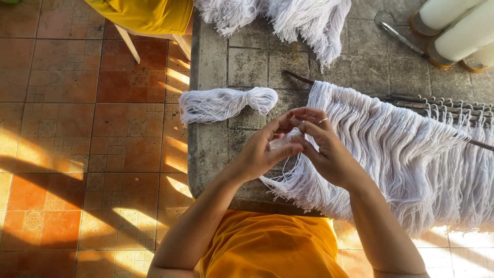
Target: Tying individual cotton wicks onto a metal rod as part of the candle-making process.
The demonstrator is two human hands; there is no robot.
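My left hand (267,146) and my right hand (327,146) meet over a grey stone table (211,144), both pinching white yarn strands (288,138) between their fingertips. The strands belong to a wide fringe of white yarn (406,154) that hangs from dark rods (437,105) lying across the table and drapes over its near edge. A ring sits on a finger of my right hand. A tied bundle of white yarn (226,103) lies on the table just beyond my left hand.
More loose white yarn (288,20) is heaped at the table's far side. White spools (458,31) and scissors (399,33) lie at the far right. A person in yellow (149,15) sits on a stool at the top left. An orange tiled floor (77,128) lies left.
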